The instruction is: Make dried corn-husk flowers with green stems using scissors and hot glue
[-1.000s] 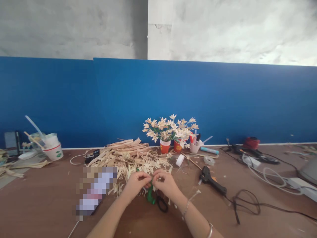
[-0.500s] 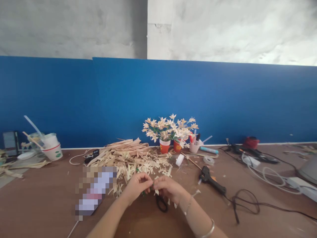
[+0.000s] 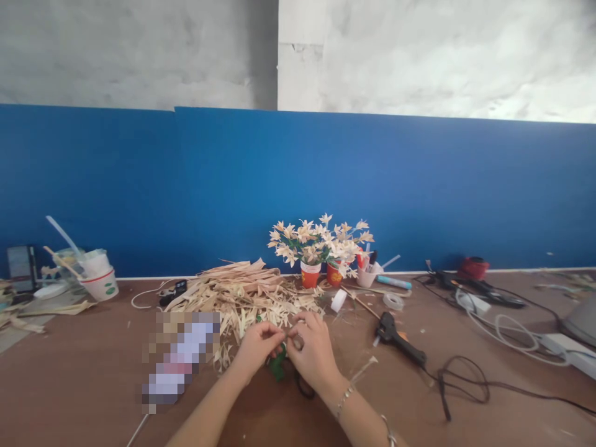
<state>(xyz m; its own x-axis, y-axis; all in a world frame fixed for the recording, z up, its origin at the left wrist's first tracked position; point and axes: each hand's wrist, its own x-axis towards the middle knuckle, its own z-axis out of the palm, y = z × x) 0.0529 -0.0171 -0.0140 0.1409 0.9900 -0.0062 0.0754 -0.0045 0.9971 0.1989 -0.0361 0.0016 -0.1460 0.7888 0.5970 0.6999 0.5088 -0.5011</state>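
Observation:
My left hand [image 3: 257, 349] and my right hand [image 3: 313, 351] meet above the front of the table, fingertips of both pinched close together. Whatever is between them is too small to make out. Just under the fingers shows a crumpled dark green piece [image 3: 278, 365], perhaps tape or paper; I cannot tell whether it is held. A black loop [image 3: 305, 386], partly hidden by my right hand, lies on the tabletop. Behind my hands spreads a heap of pale dried husk strips [image 3: 246, 295]. Cream-coloured artificial flowers [image 3: 305, 233] stand beyond it in red paper cups [image 3: 310, 276].
On the right lie a black glue gun [image 3: 400, 340] with its cord, a white tape roll [image 3: 338, 301] and a clear tape roll [image 3: 393, 302]. A pixelated phone-like object [image 3: 179, 360] is at left. Farther left stands a white cup [image 3: 100, 285]; a blue partition [image 3: 223, 186] backs the table.
My right hand has turned more upright, its fingers raised and curled to a pinch. The green piece now shows more fully below the fingers. My left hand has barely moved.

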